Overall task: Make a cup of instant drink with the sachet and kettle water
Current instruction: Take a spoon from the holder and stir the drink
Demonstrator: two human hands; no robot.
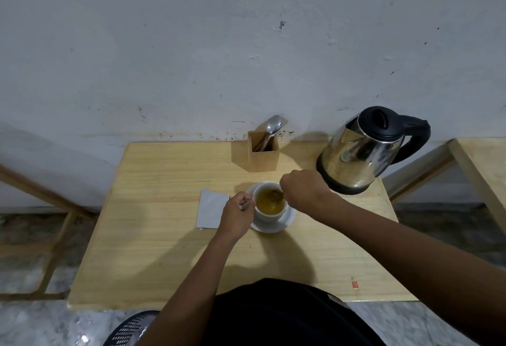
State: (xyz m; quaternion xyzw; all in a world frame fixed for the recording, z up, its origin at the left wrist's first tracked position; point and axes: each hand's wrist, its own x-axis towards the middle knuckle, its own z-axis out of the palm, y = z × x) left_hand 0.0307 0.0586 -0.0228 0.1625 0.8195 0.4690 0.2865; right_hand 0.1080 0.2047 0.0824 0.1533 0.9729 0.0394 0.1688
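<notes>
A white cup (269, 215) holding yellow-brown drink stands on a white saucer (276, 226) in the middle of the wooden table (164, 250). My right hand (304, 188) is curled round a spoon (275, 195) whose bowl dips into the drink. My left hand (238, 215) grips the cup at its left side, where the handle is hidden. A white sachet (210, 207) lies flat just left of the cup, partly under my left hand. The steel kettle (364, 151) with a black lid and handle stands at the back right.
A wooden cutlery box (264, 154) with a spoon and fork stands against the wall behind the cup. Another wooden table (484, 170) is at the right. A dark plastic basket (128, 329) sits on the floor by the near edge.
</notes>
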